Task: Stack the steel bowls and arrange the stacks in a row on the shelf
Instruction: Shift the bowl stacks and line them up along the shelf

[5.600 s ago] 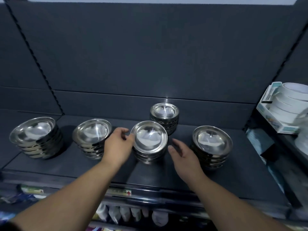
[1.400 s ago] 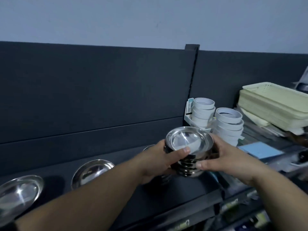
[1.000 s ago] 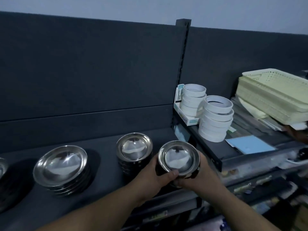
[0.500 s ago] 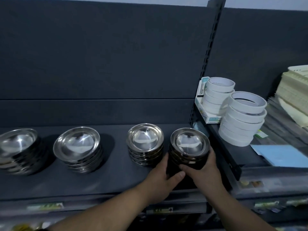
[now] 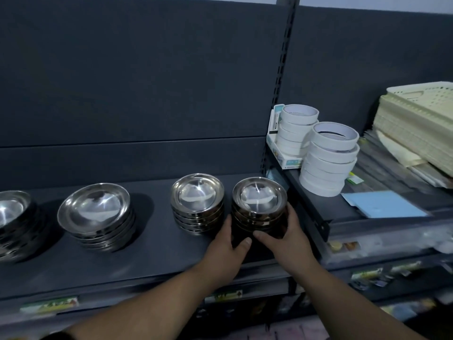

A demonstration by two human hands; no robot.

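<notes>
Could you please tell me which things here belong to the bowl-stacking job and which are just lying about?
Job: left hand, right hand, gripped bowl stack, three other bowl stacks, shelf.
Lying about: white tape rolls, cream baskets, blue sheet.

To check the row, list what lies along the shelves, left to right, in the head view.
First the cut-off steel bowl stack → wide steel bowl stack → smaller steel bowl stack → end steel bowl stack, gripped by left hand and right hand → white tape roll stacks → cream plastic baskets.
</notes>
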